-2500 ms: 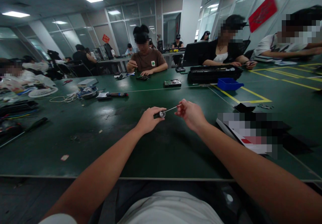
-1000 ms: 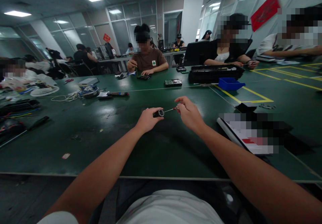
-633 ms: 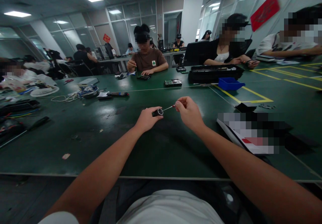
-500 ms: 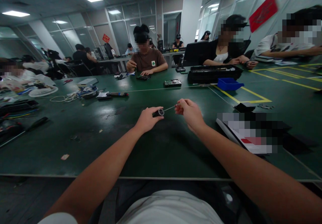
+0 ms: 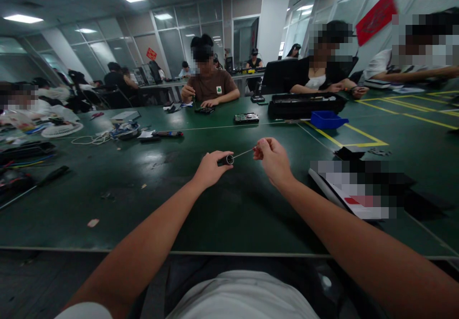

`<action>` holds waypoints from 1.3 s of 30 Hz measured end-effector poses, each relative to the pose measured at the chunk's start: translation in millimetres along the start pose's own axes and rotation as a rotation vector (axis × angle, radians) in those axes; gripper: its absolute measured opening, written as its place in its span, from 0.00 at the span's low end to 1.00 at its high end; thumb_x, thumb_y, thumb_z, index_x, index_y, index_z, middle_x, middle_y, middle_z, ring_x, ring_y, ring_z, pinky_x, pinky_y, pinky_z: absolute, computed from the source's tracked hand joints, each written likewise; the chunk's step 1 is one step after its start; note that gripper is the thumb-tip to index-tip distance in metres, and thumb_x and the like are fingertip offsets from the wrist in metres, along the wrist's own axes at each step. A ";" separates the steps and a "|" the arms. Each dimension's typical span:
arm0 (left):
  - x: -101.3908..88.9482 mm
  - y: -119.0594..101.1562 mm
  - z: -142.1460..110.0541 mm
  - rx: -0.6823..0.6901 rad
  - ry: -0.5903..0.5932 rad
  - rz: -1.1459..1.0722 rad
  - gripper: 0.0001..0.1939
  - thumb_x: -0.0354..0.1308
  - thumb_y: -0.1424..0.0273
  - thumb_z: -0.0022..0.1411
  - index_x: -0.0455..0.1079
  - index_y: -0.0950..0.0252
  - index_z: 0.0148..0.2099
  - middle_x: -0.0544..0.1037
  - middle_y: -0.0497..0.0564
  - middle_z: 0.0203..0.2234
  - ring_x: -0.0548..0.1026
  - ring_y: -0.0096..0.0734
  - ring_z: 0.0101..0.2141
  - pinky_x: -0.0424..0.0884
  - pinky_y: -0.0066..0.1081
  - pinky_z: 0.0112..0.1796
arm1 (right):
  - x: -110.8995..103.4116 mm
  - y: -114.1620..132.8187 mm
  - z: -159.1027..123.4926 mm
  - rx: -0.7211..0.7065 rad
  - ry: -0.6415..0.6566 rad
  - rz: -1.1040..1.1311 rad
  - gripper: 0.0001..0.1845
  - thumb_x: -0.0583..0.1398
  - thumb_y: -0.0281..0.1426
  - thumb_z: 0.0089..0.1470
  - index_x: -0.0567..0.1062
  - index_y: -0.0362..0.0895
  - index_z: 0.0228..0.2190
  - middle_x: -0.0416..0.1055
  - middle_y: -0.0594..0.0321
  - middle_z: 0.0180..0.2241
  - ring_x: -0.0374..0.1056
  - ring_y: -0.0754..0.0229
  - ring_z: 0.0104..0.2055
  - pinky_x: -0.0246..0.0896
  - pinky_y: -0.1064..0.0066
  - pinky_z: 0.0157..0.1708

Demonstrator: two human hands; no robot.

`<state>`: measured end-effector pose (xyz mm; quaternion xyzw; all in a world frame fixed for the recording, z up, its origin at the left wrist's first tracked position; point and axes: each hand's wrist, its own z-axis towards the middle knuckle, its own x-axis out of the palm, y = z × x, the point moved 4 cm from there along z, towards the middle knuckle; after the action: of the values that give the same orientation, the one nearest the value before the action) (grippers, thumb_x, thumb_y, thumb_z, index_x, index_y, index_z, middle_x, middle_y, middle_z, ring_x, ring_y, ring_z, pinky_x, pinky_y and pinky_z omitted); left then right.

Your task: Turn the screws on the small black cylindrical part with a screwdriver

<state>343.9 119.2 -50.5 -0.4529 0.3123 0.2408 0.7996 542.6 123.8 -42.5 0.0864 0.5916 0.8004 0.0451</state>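
Over the green table (image 5: 143,228), my left hand (image 5: 209,172) is closed around a short black cylinder (image 5: 225,160). Its round end, with a pale rim, faces me, between thumb and fingers. A thin metal rod (image 5: 244,154) slants up from beside that end to the fingertips of my right hand (image 5: 274,160). Those fingers are pinched together on the rod's far end. Whether the rod enters the cylinder or only touches its edge I cannot make out. Both hands are held a little apart above the tabletop.
A booklet (image 5: 340,192) and a dark box-like thing lie right of my forearm. Farther off are a blue bin (image 5: 328,119), a black tray (image 5: 306,104) and a hard drive (image 5: 246,117). Cables (image 5: 124,130) and tools (image 5: 167,134) lie to the left. Co-workers sit across the table.
My right hand has moved slightly right and up, away from the left hand, and more of the rod shows between them. My left hand has stayed nearly still.
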 end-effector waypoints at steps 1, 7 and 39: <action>-0.1 -0.5 -0.1 -0.005 0.008 0.009 0.21 0.67 0.70 0.58 0.75 0.56 0.55 0.79 0.52 0.50 0.74 0.42 0.52 0.60 0.50 0.59 | 0.1 2.3 -1.0 -0.043 0.016 -0.057 0.10 0.56 0.40 0.61 0.69 0.47 0.32 0.72 0.64 0.28 0.67 0.61 0.28 0.64 0.66 0.30; 1.4 -1.1 -0.1 -0.002 0.047 0.029 0.21 0.66 0.71 0.58 0.75 0.56 0.55 0.78 0.53 0.50 0.73 0.43 0.53 0.56 0.54 0.61 | 1.6 15.6 -9.4 -0.275 0.082 -0.380 0.12 0.52 0.41 0.64 0.68 0.48 0.35 0.73 0.63 0.28 0.69 0.57 0.31 0.61 0.64 0.35; -4.4 -1.8 -0.4 -0.101 -0.007 -0.130 0.11 0.59 0.61 0.61 0.70 0.62 0.40 0.75 0.50 0.32 0.73 0.34 0.33 0.71 0.35 0.39 | -2.0 25.6 -11.8 -0.349 0.045 -0.484 0.10 0.50 0.39 0.65 0.67 0.49 0.37 0.74 0.61 0.29 0.70 0.55 0.33 0.59 0.63 0.35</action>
<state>341.9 117.6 -46.4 -0.5111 0.2670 0.2055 0.7907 543.1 104.8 -21.6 -0.0839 0.4494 0.8575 0.2359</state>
